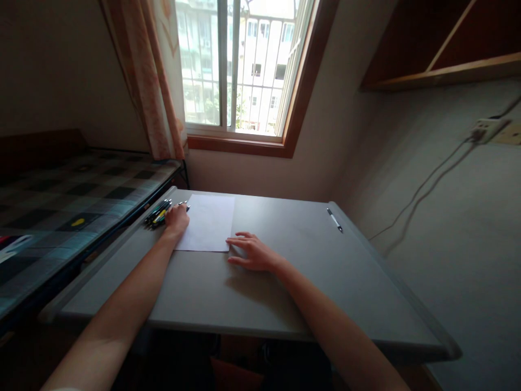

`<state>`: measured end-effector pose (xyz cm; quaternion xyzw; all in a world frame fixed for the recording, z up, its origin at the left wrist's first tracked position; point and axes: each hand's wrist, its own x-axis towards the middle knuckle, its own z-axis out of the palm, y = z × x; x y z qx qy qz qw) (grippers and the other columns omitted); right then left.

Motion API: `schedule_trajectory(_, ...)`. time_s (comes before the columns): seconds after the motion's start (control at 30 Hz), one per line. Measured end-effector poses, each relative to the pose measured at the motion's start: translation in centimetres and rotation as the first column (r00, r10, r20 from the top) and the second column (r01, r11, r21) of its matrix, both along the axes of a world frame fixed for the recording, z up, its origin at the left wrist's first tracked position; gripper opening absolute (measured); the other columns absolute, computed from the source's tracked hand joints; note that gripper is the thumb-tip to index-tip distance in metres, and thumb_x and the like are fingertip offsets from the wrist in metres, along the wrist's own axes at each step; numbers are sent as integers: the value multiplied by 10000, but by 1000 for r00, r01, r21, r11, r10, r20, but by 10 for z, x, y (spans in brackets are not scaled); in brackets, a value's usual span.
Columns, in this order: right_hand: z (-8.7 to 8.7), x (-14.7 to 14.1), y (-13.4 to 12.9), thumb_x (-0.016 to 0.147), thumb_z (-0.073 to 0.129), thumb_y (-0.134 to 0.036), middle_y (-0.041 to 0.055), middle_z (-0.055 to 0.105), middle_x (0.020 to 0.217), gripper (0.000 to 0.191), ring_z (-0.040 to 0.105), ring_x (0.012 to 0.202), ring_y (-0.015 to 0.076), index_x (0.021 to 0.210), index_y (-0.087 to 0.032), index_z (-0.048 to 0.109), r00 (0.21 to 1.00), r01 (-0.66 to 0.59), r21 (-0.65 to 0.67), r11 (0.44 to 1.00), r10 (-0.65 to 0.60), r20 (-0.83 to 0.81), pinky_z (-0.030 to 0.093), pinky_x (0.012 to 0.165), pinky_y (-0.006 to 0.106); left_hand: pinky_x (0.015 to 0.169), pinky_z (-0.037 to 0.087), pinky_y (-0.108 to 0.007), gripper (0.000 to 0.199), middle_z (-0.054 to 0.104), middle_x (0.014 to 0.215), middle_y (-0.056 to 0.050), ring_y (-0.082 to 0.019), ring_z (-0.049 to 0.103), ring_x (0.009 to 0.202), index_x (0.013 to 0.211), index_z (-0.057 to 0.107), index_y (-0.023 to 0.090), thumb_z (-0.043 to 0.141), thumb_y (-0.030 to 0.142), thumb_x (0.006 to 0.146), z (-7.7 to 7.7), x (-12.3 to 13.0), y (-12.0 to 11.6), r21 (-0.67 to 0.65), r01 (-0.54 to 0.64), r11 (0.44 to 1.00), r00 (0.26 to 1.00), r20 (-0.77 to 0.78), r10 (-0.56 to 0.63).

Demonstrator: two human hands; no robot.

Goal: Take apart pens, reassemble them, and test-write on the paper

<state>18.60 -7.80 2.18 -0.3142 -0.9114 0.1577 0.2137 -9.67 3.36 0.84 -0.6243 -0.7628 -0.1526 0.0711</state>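
Note:
A white sheet of paper (207, 222) lies flat on the grey table (325, 282). At its left edge is my left hand (177, 218), its fingers curled round one or more dark pens whose tips poke out near the sheet. Several dark and yellow pens (157, 214) lie in a pile just left of that hand. My right hand (254, 252) has its fingers spread, with fingertips at the lower right corner of the paper. A single black and white pen (335, 220) rests near the table's right edge.
A bed with a checked cover (101, 184) stands left of the table. Behind the table are a window (260, 70) and a curtain (150, 81). A cable (419, 193) hangs from a socket (484, 130) on the right wall, below a wooden shelf (448, 73).

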Motion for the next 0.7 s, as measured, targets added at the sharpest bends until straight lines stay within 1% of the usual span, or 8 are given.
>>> schedule_trajectory(0.13, -1, 3, 5, 778, 588, -467, 75, 608, 1179, 505, 447, 1196, 232, 1224, -235, 545, 999, 22, 29, 999, -21, -37, 360, 994, 407, 744, 430, -342, 374, 634, 972, -172, -275, 589, 909, 1066, 626, 132, 349, 88, 818, 3, 1, -1, 10, 39, 999, 998, -43, -39)
schedule_trajectory(0.23, -3, 6, 10, 781, 597, -434, 77, 642, 1105, 436, 492, 1138, 218, 1165, -229, 590, 995, 73, 70, 995, -68, -76, 386, 962, 387, 770, 431, -354, 368, 626, 981, -167, -280, 583, 925, 1072, 624, 133, 355, 86, 826, 12, 10, -3, 70, 97, 993, 995, -43, -94)
schedule_trajectory(0.3, -4, 9, 15, 791, 594, -403, 81, 656, 1058, 383, 526, 1082, 214, 1128, -222, 612, 986, 139, 85, 987, -129, -109, 399, 938, 388, 821, 422, -342, 353, 627, 997, -139, -256, 578, 944, 1084, 619, 147, 382, 89, 830, 18, 22, -5, 127, 203, 971, 979, 4, -205)
schedule_trajectory(0.33, -5, 11, 17, 795, 591, -386, 82, 662, 1037, 352, 543, 1052, 213, 1103, -217, 624, 977, 177, 81, 981, -165, -133, 404, 927, 391, 852, 413, -326, 333, 626, 1019, -121, -240, 571, 962, 1077, 622, 153, 409, 97, 827, 21, 29, -6, 158, 290, 944, 953, 37, -300)
schedule_trajectory(0.4, -6, 14, 23, 799, 584, -355, 82, 674, 989, 300, 579, 980, 205, 1050, -203, 644, 945, 257, 19, 966, -247, -216, 426, 890, 386, 886, 404, -312, 297, 628, 1029, -93, -219, 558, 980, 1056, 626, 162, 457, 111, 817, 25, 46, -12, 235, 460, 856, 868, 86, -489)
schedule_trajectory(0.5, -7, 19, 30, 779, 586, -368, 76, 682, 874, 323, 627, 810, 175, 1034, -176, 634, 827, 333, -224, 916, -398, -397, 484, 751, 337, 879, 416, -344, 260, 629, 1010, -84, -216, 544, 977, 1031, 630, 176, 458, 146, 839, 26, 73, -24, 339, 613, 713, 732, 96, -675)
schedule_trajectory(0.6, -5, 22, 34, 703, 645, -419, 61, 670, 818, 473, 621, 674, 141, 1098, -165, 586, 670, 276, -462, 843, -514, -536, 488, 625, 281, 871, 420, -358, 244, 636, 1008, -81, -203, 544, 958, 1031, 625, 184, 443, 184, 870, 26, 94, -38, 416, 714, 563, 584, 89, -807)
schedule_trajectory(0.7, -3, 24, 35, 650, 681, -438, 41, 669, 791, 545, 607, 628, 124, 1114, -177, 565, 587, 169, -576, 800, -551, -593, 464, 571, 250, 867, 412, -355, 233, 645, 1009, -79, -189, 550, 942, 1040, 620, 195, 450, 218, 882, 26, 106, -51, 416, 812, 409, 414, 84, -906)
